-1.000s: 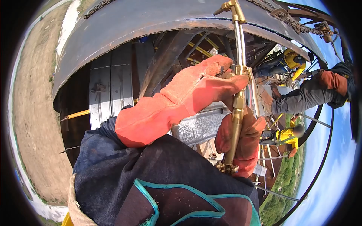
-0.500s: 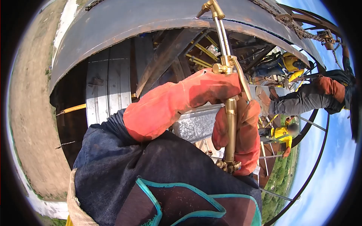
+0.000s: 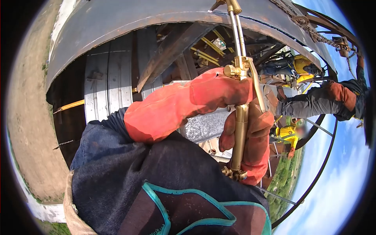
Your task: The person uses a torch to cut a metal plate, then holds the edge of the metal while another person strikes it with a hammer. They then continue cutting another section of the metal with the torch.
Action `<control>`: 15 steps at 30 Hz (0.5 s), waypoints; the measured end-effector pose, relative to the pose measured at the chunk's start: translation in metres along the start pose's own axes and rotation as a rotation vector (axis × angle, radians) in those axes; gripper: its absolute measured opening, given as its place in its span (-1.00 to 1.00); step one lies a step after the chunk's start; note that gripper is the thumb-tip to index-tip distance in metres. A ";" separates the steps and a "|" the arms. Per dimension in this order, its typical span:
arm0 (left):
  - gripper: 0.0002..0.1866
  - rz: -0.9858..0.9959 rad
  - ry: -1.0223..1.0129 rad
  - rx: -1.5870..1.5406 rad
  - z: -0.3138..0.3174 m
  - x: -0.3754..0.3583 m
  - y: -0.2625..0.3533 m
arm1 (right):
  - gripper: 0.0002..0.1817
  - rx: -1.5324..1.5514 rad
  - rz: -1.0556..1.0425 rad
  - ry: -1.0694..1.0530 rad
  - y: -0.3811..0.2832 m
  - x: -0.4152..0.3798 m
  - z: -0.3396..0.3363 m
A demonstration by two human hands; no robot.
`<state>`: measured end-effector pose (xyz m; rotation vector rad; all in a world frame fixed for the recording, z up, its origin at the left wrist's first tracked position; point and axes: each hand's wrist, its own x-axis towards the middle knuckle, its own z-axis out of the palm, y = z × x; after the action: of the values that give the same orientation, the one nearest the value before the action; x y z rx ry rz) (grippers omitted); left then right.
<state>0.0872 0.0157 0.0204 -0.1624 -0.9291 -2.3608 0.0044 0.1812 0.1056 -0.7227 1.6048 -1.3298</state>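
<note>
Both hands wear thick red-orange work gloves and are closed round a brass cutting torch (image 3: 241, 129). My left hand (image 3: 235, 92), its long cuff coming in from the left, wraps the torch just below its valve block and beside the brass lever. Lower down, my right hand (image 3: 256, 143) grips the handle near the knobs at its end; part of its fingers is behind the handle. The torch's two silver tubes run up to an angled brass head (image 3: 234, 6), partly cut off by the frame. Its tip is by the rim of a large curved steel plate (image 3: 137, 15).
A chain (image 3: 309, 29) hangs along the plate's right side. Beams and ribbed metal sheets (image 3: 107, 82) lie below. One person in grey trousers (image 3: 309, 103) is close on the right; two others in yellow shirts (image 3: 288, 135) are farther off. Open ground lies far below at left.
The torch head has shifted up and slightly right in the view, nearer the top edge. Both gloves keep their grip on it. The plate and background have slid slightly left.
</note>
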 end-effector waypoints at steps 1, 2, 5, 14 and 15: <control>-0.78 -0.029 0.014 0.114 0.004 -0.002 0.009 | -0.17 -0.013 0.025 0.013 -0.004 -0.002 0.002; -0.78 -0.050 0.026 0.157 0.006 -0.003 0.012 | -0.17 0.009 0.024 0.026 -0.008 -0.004 0.009; -0.73 -0.076 0.046 0.135 0.005 -0.005 0.014 | -0.18 0.043 0.039 0.018 -0.013 -0.008 0.013; -0.62 -0.017 0.065 0.299 0.002 -0.005 0.007 | -0.24 -0.130 -0.075 0.297 -0.018 -0.008 0.039; -0.62 -0.027 0.076 0.270 0.009 -0.010 0.016 | -0.26 -0.104 -0.068 0.278 -0.020 -0.009 0.040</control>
<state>0.1036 0.0176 0.0330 0.0460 -1.2060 -2.2218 0.0422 0.1665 0.1267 -0.6822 1.8959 -1.4550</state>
